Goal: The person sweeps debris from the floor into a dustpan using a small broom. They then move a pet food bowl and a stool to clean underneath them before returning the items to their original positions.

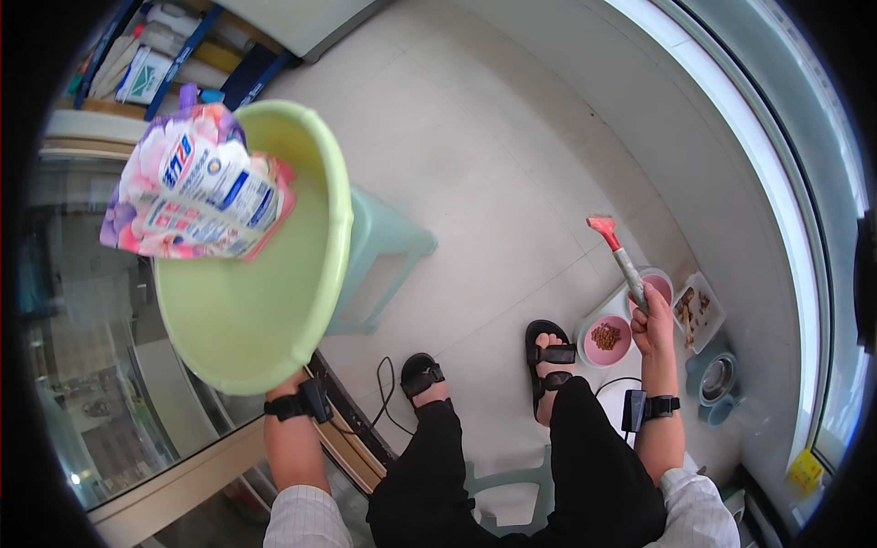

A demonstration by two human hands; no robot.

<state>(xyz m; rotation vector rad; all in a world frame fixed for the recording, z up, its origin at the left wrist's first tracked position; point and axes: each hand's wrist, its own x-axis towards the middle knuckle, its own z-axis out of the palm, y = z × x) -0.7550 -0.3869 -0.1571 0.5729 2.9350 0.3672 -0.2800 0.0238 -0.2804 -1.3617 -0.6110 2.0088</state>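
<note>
My right hand (653, 322) grips the worn grey handle of a small scraper-like tool (622, 257), its flat red head pointing away from me. Below that hand are a pet feeder's two pink bowls; brown kibble lies in the nearer pink bowl (603, 351). At left, a large pale green plastic basin (274, 322) covers most of my left hand (291, 385). Only its wrist end shows under the near rim, so the fingers are hidden. A pink and purple detergent pouch (205, 188), bearing writing, leans in the basin. Behind the basin is a blue-green plastic stool (384, 253).
A white tray (699, 312) with brown scraps and a blue-grey bowl (716, 377) stand by the right wall. Blue-edged shelves (181, 58) hold packages at upper left. A black cable (384, 397) loops beside my left foot. A glass door or window panel (109, 356) is at left.
</note>
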